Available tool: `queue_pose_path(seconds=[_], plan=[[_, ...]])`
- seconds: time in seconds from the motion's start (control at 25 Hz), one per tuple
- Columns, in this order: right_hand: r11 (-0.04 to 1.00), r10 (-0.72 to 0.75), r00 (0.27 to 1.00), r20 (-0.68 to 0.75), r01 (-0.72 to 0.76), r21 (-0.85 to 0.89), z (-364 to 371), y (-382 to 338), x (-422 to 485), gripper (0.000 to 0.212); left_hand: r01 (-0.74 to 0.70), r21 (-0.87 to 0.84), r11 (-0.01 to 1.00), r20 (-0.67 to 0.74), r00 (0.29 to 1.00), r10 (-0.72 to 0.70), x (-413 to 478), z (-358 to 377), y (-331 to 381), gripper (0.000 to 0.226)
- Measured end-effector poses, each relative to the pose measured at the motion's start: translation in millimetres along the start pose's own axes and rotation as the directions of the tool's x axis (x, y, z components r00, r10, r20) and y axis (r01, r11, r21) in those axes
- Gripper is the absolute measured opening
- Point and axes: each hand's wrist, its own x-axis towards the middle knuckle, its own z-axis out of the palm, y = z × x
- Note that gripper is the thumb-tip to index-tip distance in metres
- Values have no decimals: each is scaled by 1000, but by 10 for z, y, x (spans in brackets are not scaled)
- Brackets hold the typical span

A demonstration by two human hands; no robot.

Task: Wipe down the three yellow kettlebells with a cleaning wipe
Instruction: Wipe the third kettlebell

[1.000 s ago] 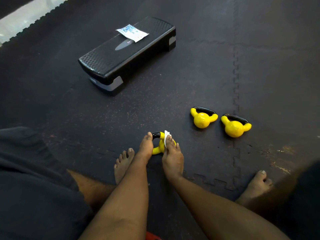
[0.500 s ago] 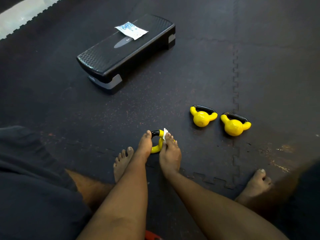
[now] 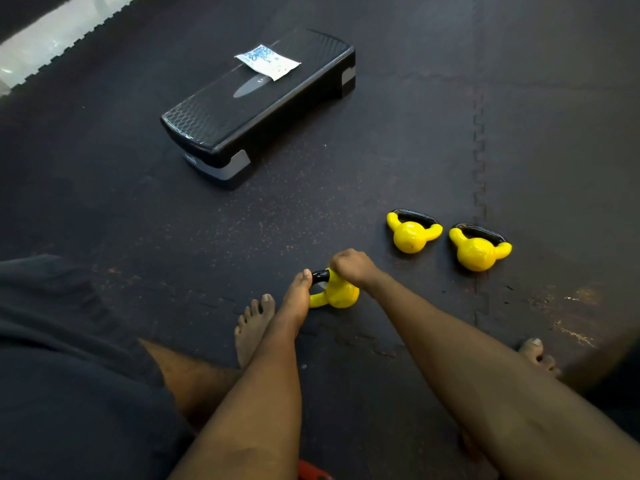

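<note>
I see left hand [image 3: 294, 303] holding near kettlebell [image 3: 341, 296] by its black handle, right hand [image 3: 351, 268] clenched round its yellow top, middle kettlebell [image 3: 412, 237] and far kettlebell [image 3: 479, 252] apart to the right

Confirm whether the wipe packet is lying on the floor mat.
No, the packet lies on top of the black step platform.

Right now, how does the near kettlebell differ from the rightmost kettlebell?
The near kettlebell is gripped by the left hand and right hand; the rightmost kettlebell lies untouched. The near one's handle points left; the rightmost one's points away. Both are yellow with black handles.
</note>
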Motion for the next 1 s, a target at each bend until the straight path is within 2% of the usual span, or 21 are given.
queue_pose_path(seconds=[0.08,0.16,0.24,0.28,0.36,0.4,0.44,0.52,0.72,0.76,0.84,0.92,1.0], plan=[[999,-33,997,77,36,-27,-22,-49,18,29,-14,14,1000,3,1000,14,-178,-49,59,49],[1000,-1,998,64,0,25,15,-137,-10,28,-64,82,995,60,996,60,-646,-86,394,48],[991,37,998,-51,-30,132,131,-152,-71,28,-84,119,989,74,994,75,-799,-87,509,43],[971,79,989,-122,-49,234,209,-125,-96,28,-59,96,994,34,998,56,-709,-60,437,39],[840,233,938,-257,-61,539,423,-145,-227,27,-37,99,994,-23,999,40,-163,-19,40,39],[792,302,885,-355,-26,611,542,-172,-295,25,-56,93,994,-8,998,57,-49,-1,-32,42],[798,335,833,-440,-3,602,642,-201,-347,24,-62,79,995,-2,998,62,-15,-2,-51,44],[843,324,782,-533,16,537,769,-208,-407,23,-64,74,995,9,998,63,83,-13,-108,47],[867,259,733,-630,112,486,853,-184,-522,25,-54,84,995,39,998,51,177,-27,-109,50],[866,264,741,-618,101,490,840,-215,-543,23,-58,77,995,35,998,55,198,-32,-115,50],[856,286,816,-502,18,517,702,-224,-481,21,-61,77,995,31,998,59,230,-31,-129,51],[887,233,928,-291,-81,454,453,-166,-346,26,-62,95,994,31,998,59,259,-32,-162,51],[952,124,989,-84,-94,292,213,-99,-231,30,-89,106,990,58,995,83,295,-35,-213,51]])
